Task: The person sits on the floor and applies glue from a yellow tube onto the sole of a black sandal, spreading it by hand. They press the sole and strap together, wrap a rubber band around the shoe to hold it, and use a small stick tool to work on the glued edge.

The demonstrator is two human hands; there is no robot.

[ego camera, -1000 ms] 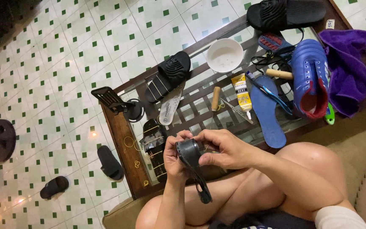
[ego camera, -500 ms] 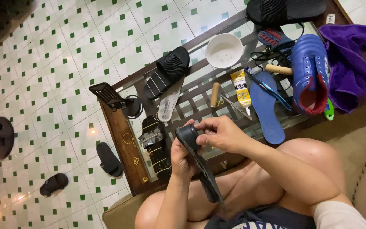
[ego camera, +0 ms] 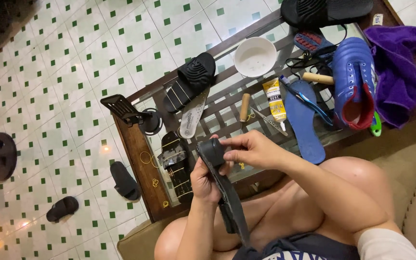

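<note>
Both my hands hold a black sandal (ego camera: 225, 190) over my lap, sole side up, its long end pointing down toward my body. My left hand (ego camera: 203, 180) grips it from underneath around the middle. My right hand (ego camera: 249, 149) pinches the rounded upper end with fingers and thumb. Just beyond my hands stands a low glass-topped wooden table (ego camera: 140, 166).
On the table lie a white bowl (ego camera: 254, 57), a yellow glue tube (ego camera: 275, 100), a blue insole (ego camera: 306, 123), a blue shoe (ego camera: 355, 82), a purple cloth (ego camera: 396, 70), black sandals (ego camera: 191, 82), a white insole (ego camera: 190, 118) and a wooden-handled tool (ego camera: 244, 107). Two black slippers (ego camera: 123, 180) lie on the green-and-white tiled floor.
The sandal has swung from held short and upright to lying long toward my body. My right hand has shifted from covering it to pinching its top end.
</note>
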